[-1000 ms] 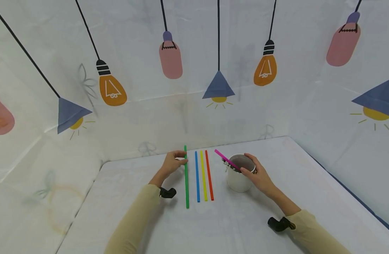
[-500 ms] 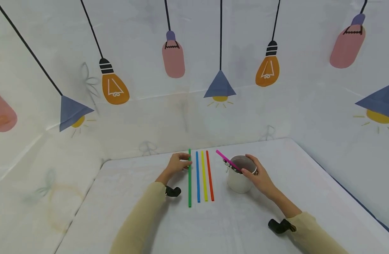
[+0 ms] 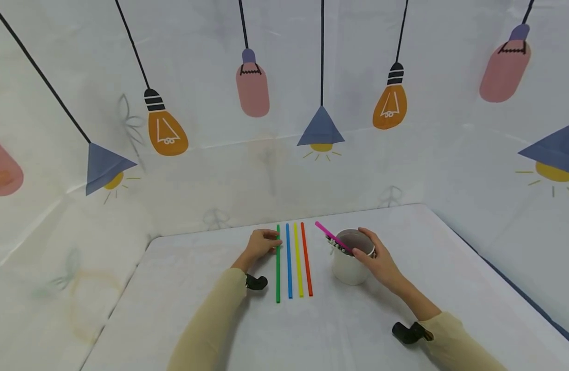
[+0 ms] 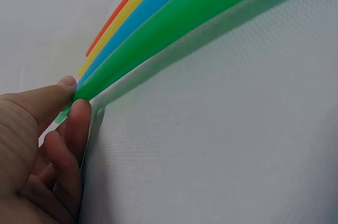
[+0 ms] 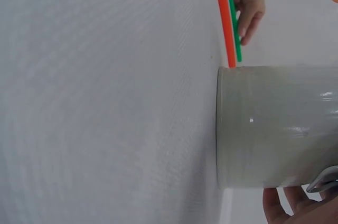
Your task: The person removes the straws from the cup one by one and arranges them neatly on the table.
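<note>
Left hand: (image 3: 258, 245) thumb and fingertips pinch the green straw (image 3: 278, 278) towards its far end; the hand comes in from the left.
Green straw, place: leftmost in the row, immediately right of the left hand, with most of its length running nearward from the pinch. Whether it touches the counter or is held slightly above it, cannot tell.
Green straw, axis: near–far, almost straight; one end points at the far wall, the other at the near side.
Nearer hand: the left, in contact; the right is well apart, across the row.
Blue straw: (image 3: 289, 268) just right of the green, almost parallel, a narrow gap between.
Yellow straw, red straw: (image 3: 298, 268) (image 3: 307, 268) next in order rightward, both near–far, far ends tipped slightly left.
Right hand: (image 3: 379, 263) grips the white pot (image 3: 347, 271) at the right side of its rim.
White pot: upright on the counter (image 3: 303, 335), right of the red straw and apart from it.
Pink straw: (image 3: 331, 234) leans in the pot, upper end jutting far-left.
Far wall: (image 3: 196, 185) printed with hanging lamps (image 3: 321, 126).
</note>
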Action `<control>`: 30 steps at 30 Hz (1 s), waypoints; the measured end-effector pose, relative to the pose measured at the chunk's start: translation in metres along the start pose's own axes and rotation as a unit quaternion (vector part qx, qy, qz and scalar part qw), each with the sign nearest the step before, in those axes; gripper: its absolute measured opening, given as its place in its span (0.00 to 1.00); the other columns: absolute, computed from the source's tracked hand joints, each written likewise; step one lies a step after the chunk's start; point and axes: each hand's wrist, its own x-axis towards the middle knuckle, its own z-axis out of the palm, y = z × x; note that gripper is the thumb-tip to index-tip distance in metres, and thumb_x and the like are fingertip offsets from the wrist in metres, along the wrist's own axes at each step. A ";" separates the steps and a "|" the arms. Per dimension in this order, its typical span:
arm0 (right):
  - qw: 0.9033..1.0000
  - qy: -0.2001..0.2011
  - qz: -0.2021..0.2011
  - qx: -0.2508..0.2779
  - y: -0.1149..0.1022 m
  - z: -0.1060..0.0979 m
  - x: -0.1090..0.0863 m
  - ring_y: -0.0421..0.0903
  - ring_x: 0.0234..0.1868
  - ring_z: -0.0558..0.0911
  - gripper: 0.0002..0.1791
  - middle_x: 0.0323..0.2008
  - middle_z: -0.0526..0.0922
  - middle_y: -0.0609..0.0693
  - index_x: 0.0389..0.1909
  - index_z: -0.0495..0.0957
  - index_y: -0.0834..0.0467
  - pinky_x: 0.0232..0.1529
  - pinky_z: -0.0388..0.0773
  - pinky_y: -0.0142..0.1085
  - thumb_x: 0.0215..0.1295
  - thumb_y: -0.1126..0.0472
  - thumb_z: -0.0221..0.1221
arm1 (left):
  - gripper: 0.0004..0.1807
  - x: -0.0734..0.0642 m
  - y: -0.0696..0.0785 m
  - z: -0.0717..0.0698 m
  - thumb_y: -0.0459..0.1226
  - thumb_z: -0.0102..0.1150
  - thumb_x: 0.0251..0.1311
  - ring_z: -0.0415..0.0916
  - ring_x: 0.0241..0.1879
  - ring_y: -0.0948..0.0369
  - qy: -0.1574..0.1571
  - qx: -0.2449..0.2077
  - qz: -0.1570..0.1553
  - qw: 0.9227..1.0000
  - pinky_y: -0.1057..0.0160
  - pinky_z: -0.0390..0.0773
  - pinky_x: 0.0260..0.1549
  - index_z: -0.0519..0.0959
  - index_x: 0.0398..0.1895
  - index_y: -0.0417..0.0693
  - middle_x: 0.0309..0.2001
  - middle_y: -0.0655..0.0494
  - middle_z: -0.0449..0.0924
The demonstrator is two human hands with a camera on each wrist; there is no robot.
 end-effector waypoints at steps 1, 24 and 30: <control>1.000 0.001 0.001 0.000 -0.003 0.000 0.000 0.59 0.56 0.69 0.34 0.63 0.66 0.67 0.72 0.56 0.62 0.42 0.74 0.33 0.69 0.63 0.57 | 0.19 0.000 0.000 0.000 0.36 0.71 0.55 0.78 0.29 0.58 0.003 0.001 0.000 1.000 0.64 0.81 0.29 0.81 0.50 0.41 0.44 0.49 0.80; 1.000 0.006 0.000 -0.023 0.029 0.001 0.003 0.57 0.63 0.67 0.35 0.68 0.62 0.59 0.74 0.54 0.51 0.50 0.73 0.34 0.71 0.57 0.57 | 0.17 0.004 0.005 0.007 0.37 0.70 0.56 0.78 0.22 0.61 0.021 0.062 -0.003 0.998 0.67 0.77 0.21 0.81 0.48 0.42 0.36 0.51 0.80; 1.000 0.007 -0.009 -0.016 0.024 0.002 0.002 0.58 0.62 0.67 0.35 0.67 0.63 0.61 0.74 0.54 0.54 0.50 0.74 0.36 0.70 0.59 0.57 | 0.17 0.005 0.004 0.007 0.36 0.70 0.55 0.78 0.21 0.61 0.021 0.050 0.004 0.998 0.66 0.77 0.21 0.81 0.47 0.40 0.35 0.51 0.80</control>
